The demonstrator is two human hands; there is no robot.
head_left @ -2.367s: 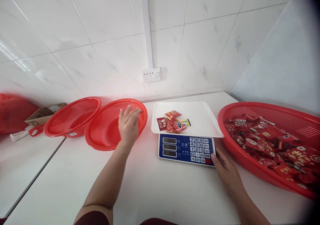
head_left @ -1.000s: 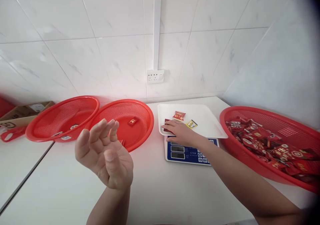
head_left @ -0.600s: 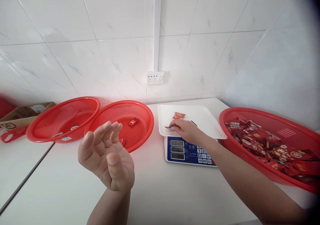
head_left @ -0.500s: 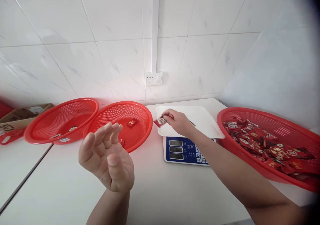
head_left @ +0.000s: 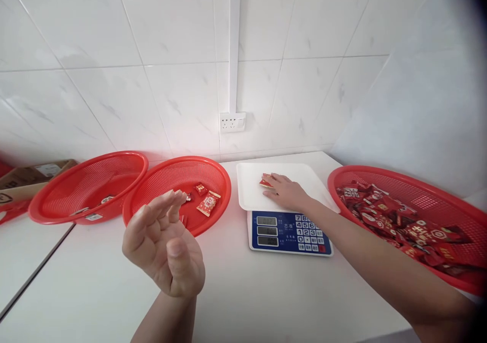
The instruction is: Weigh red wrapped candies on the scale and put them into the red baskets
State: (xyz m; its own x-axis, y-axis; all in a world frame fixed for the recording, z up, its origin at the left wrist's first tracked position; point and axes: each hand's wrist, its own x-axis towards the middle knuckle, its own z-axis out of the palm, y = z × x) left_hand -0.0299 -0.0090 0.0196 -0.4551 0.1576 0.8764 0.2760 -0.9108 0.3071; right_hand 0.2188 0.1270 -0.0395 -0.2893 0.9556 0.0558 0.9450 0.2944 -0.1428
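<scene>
My right hand (head_left: 286,192) reaches over the white tray (head_left: 251,201) of a digital scale (head_left: 291,233). Its fingers are stretched out and lie over a small red snack packet (head_left: 266,181) on the tray, partly covering it. My left hand (head_left: 165,244) is raised, palm up, in front of the middle red basket (head_left: 218,216), fingers half curled and apart, holding nothing. In that basket lie a red-and-gold packet (head_left: 209,203), a smaller red packet (head_left: 200,189) and bits partly hidden behind my left fingers.
On the right a red basket (head_left: 335,173) holds many red packets (head_left: 395,221). Another red basket (head_left: 49,191) with a few small items stands at left, beside a cardboard box (head_left: 34,175). A socket (head_left: 232,123) is on the tiled wall behind.
The packet that my right hand held has left it, and a red-and-gold packet now lies in the middle basket. My right hand has moved right over the tray. My left hand has barely shifted.
</scene>
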